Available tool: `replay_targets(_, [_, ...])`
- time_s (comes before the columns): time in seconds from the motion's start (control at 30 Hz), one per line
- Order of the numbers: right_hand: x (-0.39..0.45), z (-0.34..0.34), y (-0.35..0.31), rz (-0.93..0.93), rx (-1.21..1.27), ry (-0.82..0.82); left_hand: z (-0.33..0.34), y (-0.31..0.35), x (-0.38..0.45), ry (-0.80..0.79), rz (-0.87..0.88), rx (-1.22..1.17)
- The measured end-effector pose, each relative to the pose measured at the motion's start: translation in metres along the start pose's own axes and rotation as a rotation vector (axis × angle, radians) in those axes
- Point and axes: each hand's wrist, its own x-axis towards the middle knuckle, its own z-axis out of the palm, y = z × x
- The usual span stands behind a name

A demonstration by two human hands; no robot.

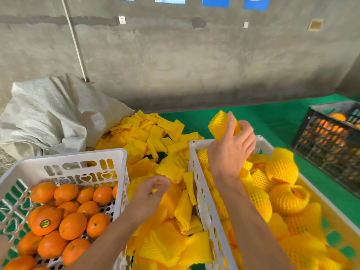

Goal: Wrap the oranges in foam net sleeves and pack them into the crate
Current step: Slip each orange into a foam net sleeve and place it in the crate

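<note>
My right hand [231, 151] grips an orange wrapped in a yellow foam net sleeve [219, 124] above the far end of the white crate on the right [204, 184]. That crate holds several sleeved oranges [282, 168]. Over the pile of loose yellow foam sleeves [153, 141] between the crates, my left hand [150, 193] reaches with curled fingers, and whether it pinches a sleeve is unclear. The white crate on the left [78, 158] holds several bare oranges [73, 225].
A grey woven sack [48, 114] lies behind the left crate. A dark crate with oranges [327, 137] stands at the far right on the green mat [272, 121]. A concrete wall runs behind everything.
</note>
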Motion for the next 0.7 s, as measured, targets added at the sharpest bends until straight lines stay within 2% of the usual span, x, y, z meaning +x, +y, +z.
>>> replay_targets(0.07, [0.007, 0.0, 0.013, 0.041, -0.059, 0.007, 0.005, -0.008, -0.002, -0.083, 0.025, 0.291])
replay_targets(0.13, [0.008, 0.001, 0.024, 0.067, -0.117, -0.037, 0.006, -0.013, -0.003, -0.225, -0.046, 0.481])
replay_targets(0.23, [0.004, 0.006, 0.032, 0.14, -0.166, -0.17, 0.001, -0.013, -0.008, -0.481, -0.216, 0.55])
replay_targets(0.33, [0.002, 0.01, 0.031, 0.138, -0.201, -0.264, -0.001, -0.01, -0.014, -0.633, -0.333, 0.55])
replay_targets(0.4, [0.001, 0.012, 0.026, 0.092, -0.189, -0.287, -0.002, -0.01, -0.017, -0.667, -0.328, 0.592])
replay_targets(0.6, [-0.011, 0.012, 0.01, -0.061, -0.087, -0.274, -0.004, -0.01, -0.018, -0.564, -0.259, 0.619])
replay_targets(0.7, [-0.026, 0.014, -0.003, -0.185, 0.007, -0.315, -0.001, 0.004, -0.025, -0.672, -0.315, 0.759])
